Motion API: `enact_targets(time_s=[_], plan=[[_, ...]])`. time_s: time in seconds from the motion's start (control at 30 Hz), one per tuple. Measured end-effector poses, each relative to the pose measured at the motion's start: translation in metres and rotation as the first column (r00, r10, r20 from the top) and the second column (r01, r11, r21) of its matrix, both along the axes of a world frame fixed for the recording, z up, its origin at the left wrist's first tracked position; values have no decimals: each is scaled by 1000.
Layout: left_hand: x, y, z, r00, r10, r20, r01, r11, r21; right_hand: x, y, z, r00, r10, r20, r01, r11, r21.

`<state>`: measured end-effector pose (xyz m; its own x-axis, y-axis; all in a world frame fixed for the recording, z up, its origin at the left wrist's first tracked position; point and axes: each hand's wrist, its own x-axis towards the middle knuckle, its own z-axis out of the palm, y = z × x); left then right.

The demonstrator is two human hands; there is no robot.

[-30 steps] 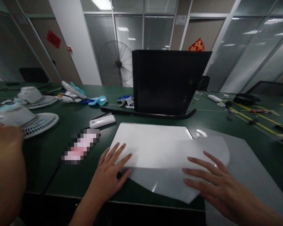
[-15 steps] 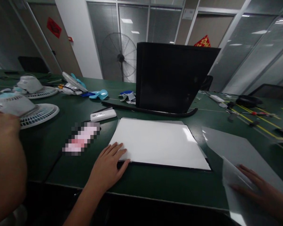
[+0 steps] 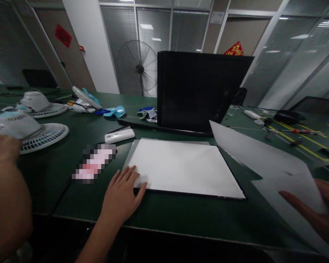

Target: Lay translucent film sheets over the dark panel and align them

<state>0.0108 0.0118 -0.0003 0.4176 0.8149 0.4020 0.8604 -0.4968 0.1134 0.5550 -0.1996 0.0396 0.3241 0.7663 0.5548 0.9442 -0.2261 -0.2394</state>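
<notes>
A white flat panel with a dark rim lies on the green table in front of me. My left hand rests flat on its near left corner, fingers stretched out and holding nothing. My right hand, at the lower right, grips a thin translucent sheet. The sheet is lifted off the table to the right of the panel, its far corner raised toward the black upright case.
Another person's arm fills the lower left. Two white fan heads, blue fan blades, a white device and a blurred pink item lie at left. Tools lie at right.
My right hand drew the translucent sheet off the white panel to the right, then raised it. The left hand stayed on the panel's corner.
</notes>
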Motion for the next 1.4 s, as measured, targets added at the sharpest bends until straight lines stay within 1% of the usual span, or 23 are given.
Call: enact_targets(time_s=[0.07,0.1,0.17,0.2,0.27,0.3,0.37,0.43,0.5,0.6,0.73,0.83,0.97,1.03,1.1,1.2,1.27,1.33,1.4], plan=[[0,1,0,1000,3,5,-3,1000,-8,-30,13,16,999,11,43,-12,999,32],[0,1,-1,1000,-16,2,16,1000,-19,-41,19,21,998,40,56,-42,998,40],[-1,2,-1,999,-47,-9,47,998,-38,-53,29,27,984,169,59,-171,984,43],[-1,3,-2,998,-55,-14,54,998,-45,-57,34,28,966,254,57,-256,966,45],[-1,4,-2,998,-62,-22,61,997,-50,-64,42,30,904,418,89,-421,907,14],[-2,4,-3,998,-65,-23,63,997,-48,-67,45,31,868,481,120,-482,876,-27],[-2,4,-3,997,-71,-20,70,997,-43,-72,50,32,811,566,151,-541,822,-175],[-2,3,-3,998,-66,-12,66,997,-27,-75,53,31,793,599,114,-540,777,-323],[-2,2,-3,999,-45,0,45,999,-2,-75,57,26,799,599,53,-528,741,-415],[-2,0,-2,1000,-11,23,10,1000,23,-71,62,10,792,611,-1,-538,696,-476],[-3,0,-3,999,-27,33,27,1000,3,-72,70,-14,799,595,-88,-526,620,-582],[-4,1,-4,998,-46,35,47,998,-31,-84,74,-20,789,605,-104,-522,571,-633],[-5,2,-5,997,-57,51,61,995,-76,-99,79,-15,733,669,-126,-590,533,-606],[-5,2,-5,996,-50,68,56,994,-96,-102,82,-13,692,705,-156,-652,516,-556],[-5,1,-6,994,-9,110,20,995,-100,-102,86,-13,655,728,-200,-711,507,-487],[-5,-1,-9,983,61,171,-50,997,-67,-98,94,-14,621,718,-316,-770,482,-418],[-6,-1,-10,984,69,163,-64,997,-39,-95,101,-15,609,698,-378,-787,468,-403],[-6,-1,-10,990,61,128,-59,998,-22,-91,111,-17,609,683,-402,-790,475,-388],[-6,0,-10,993,72,95,-71,997,-12,-87,122,-19,618,668,-413,-785,495,-373]])
